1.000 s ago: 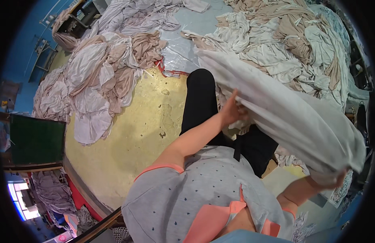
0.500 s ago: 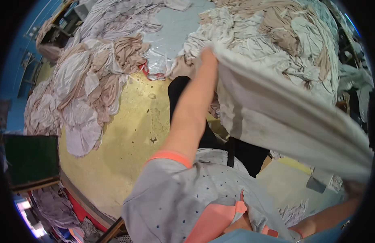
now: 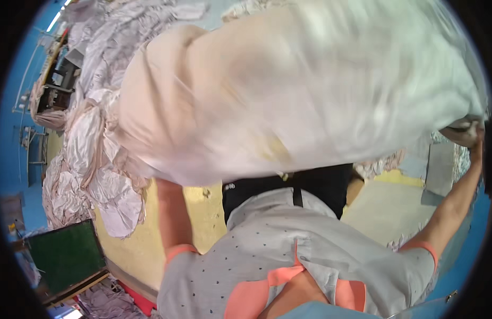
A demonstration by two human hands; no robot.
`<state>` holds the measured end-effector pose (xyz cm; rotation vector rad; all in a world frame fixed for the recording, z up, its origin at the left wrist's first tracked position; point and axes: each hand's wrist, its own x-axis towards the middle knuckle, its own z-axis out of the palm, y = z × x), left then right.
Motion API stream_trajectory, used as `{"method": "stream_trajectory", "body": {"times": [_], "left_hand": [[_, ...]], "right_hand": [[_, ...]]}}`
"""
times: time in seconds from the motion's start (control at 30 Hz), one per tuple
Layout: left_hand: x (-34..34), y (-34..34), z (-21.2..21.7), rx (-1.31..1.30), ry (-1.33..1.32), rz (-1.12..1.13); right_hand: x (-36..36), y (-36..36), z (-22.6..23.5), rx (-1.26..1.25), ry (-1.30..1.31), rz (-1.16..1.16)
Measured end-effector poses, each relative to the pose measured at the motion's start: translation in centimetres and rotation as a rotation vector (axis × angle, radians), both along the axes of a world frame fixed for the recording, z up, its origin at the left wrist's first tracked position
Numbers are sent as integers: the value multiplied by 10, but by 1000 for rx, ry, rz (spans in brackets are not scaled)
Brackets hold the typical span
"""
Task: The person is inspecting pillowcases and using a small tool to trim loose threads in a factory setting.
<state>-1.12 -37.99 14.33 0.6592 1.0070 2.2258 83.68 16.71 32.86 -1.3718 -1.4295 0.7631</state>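
Note:
A large white and beige cloth (image 3: 310, 101), like a bed sheet, billows in front of me and is blurred by motion. A yellowish patch shows near its lower middle. My right hand (image 3: 475, 134) grips its right end, fingers closed, far out at the right. My left forearm (image 3: 173, 215) rises to the cloth's lower left edge. The cloth hides the left hand, so its fingers do not show.
Heaps of crumpled white and pinkish cloth (image 3: 97, 175) lie on the yellow floor (image 3: 121, 250) at the left and far back. A dark green panel (image 3: 65, 255) stands at the lower left. A grey board (image 3: 440, 170) is at the right.
The cloth has swung up and spread wide across the view. My left arm has moved left and behind it; my right arm has risen at the right.

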Motion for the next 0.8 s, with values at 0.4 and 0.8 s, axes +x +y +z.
{"method": "stream_trajectory", "body": {"times": [0.4,0.8], "left_hand": [[78,-7,-19,-1221,531,-204],[134,122,-65,-689,1473,-623]], "right_hand": [[-132,-201,-308,-948,-735,131],[-383,-355,-229,-232,-228,506]]}}
